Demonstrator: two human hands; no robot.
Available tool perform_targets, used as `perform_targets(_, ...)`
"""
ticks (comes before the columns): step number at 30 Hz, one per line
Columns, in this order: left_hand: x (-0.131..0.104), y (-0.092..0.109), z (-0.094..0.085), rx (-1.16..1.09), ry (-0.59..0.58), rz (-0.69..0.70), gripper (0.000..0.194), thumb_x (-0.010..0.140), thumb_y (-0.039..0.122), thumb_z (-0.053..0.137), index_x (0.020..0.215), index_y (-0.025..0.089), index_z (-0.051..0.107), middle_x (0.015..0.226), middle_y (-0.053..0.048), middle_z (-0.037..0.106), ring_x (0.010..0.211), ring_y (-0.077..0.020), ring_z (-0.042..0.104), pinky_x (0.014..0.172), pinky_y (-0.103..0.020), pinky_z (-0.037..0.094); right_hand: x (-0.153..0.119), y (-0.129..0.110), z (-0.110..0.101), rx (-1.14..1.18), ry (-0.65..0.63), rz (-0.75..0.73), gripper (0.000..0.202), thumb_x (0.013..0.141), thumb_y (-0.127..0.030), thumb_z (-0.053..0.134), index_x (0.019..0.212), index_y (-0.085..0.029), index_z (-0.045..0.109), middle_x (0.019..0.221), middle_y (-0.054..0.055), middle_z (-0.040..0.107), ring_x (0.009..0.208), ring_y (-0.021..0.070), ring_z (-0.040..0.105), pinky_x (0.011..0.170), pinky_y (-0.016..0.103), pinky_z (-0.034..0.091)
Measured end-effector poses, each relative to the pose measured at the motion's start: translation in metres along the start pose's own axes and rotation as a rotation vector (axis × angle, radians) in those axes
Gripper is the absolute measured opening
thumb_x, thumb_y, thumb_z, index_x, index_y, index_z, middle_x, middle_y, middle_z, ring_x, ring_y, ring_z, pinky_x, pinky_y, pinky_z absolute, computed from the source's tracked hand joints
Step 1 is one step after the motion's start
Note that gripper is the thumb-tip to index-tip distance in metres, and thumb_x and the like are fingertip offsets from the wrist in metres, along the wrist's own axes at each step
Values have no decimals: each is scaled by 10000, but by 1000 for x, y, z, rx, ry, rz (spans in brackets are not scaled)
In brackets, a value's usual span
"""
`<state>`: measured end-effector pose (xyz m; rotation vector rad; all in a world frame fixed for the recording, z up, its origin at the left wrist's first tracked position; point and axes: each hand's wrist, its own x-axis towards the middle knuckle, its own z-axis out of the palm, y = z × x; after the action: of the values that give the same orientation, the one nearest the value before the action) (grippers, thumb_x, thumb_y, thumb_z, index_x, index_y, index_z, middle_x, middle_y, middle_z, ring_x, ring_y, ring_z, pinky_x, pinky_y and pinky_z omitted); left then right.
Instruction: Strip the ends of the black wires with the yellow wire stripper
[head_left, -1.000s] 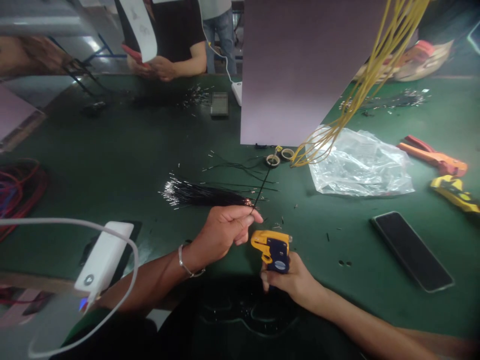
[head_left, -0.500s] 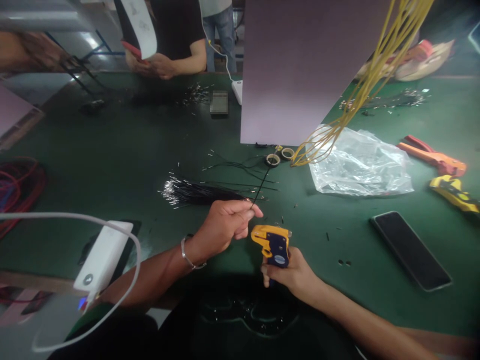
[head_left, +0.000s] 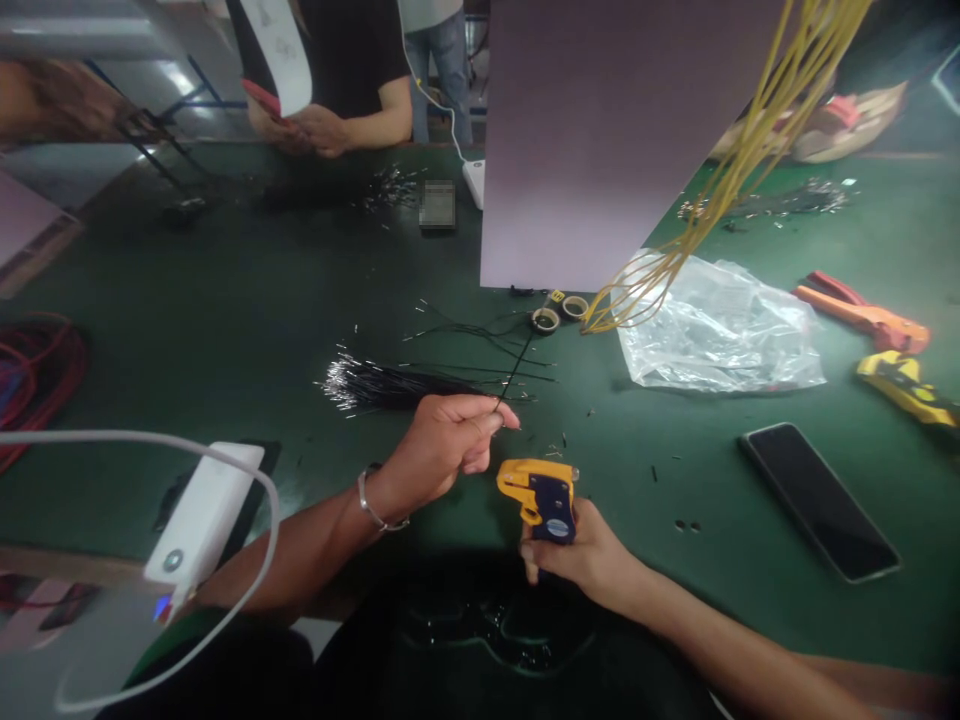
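My left hand (head_left: 446, 440) pinches a thin black wire (head_left: 515, 372) between thumb and fingers; the wire slants up and right toward two small tape rolls (head_left: 545, 320). Right beside that hand, a bundle of black wires (head_left: 405, 385) with shiny ends lies on the green table (head_left: 225, 270). In my right hand (head_left: 592, 550) is a yellow and dark blue hand tool (head_left: 547, 500), its head facing left, below and to the right of my left fingertips. Nothing is visible between the tool's head and the wire; they are apart.
A phone (head_left: 821, 500) and orange pliers (head_left: 862, 315) lie right, near a clear plastic bag (head_left: 720, 330). Yellow wires (head_left: 697, 220) hang beside a large pale panel (head_left: 592, 140). At left is a white power bank (head_left: 204, 515) with a cable. Across the table, a person's hands (head_left: 322, 130) hold something red.
My left hand has shifted slightly left with the wire. My right hand and the tool have moved a little down and left.
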<state>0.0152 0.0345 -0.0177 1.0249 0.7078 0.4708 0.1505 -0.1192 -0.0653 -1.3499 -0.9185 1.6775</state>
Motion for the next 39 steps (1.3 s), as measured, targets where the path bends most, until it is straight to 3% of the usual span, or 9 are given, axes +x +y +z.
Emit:
perform_targets(5, 1, -1, 2, -94, -4, -35, 136, 802, 244, 646, 800, 114, 684, 427, 97, 299, 388, -28, 263, 405, -193, 250, 1, 5, -3, 82, -50, -8, 158, 730, -259, 670, 629, -161, 601, 539, 25, 641, 518, 140, 540, 564, 279, 411)
perform_targets(12, 5, -1, 0, -123, -31, -29, 194, 888, 262, 577, 1006, 127, 652, 435, 86, 375, 392, -52, 302, 464, -237, 392, 2, 9, -8, 142, -63, -42, 210, 743, -321, 725, 650, -163, 622, 541, 22, 653, 518, 150, 568, 556, 287, 436)
perform_targets(24, 2, 5, -3, -267, -120, -5, 155, 925, 196, 527, 983, 113, 645, 558, 40, 496, 444, -56, 400, 570, -289, 481, 1, 10, -11, 137, -106, -92, 222, 777, -333, 718, 669, -148, 656, 605, 55, 686, 570, 161, 604, 588, 293, 467)
perform_targets(30, 0, 6, -6, -279, -151, 6, 147, 917, 182, 535, 948, 104, 656, 587, 16, 530, 431, -37, 371, 505, -236, 418, -2, 0, -14, 62, -109, -73, 235, 781, -329, 692, 648, -146, 630, 592, 51, 650, 566, 155, 571, 587, 292, 453)
perform_targets(35, -2, 4, -5, -255, -133, -46, 117, 886, 186, 580, 909, 108, 664, 479, 65, 409, 400, -18, 239, 442, -190, 305, -9, -3, -15, -56, -51, -10, 242, 765, -285, 675, 580, -161, 582, 561, 28, 598, 547, 137, 509, 555, 276, 404)
perform_targets(39, -5, 5, -2, -220, -80, -100, 113, 846, 205, 620, 827, 105, 668, 452, 73, 355, 407, -24, 256, 430, -179, 244, -12, -4, -13, -103, -25, 22, 230, 753, -276, 659, 572, -168, 567, 558, 21, 582, 545, 133, 483, 554, 277, 392)
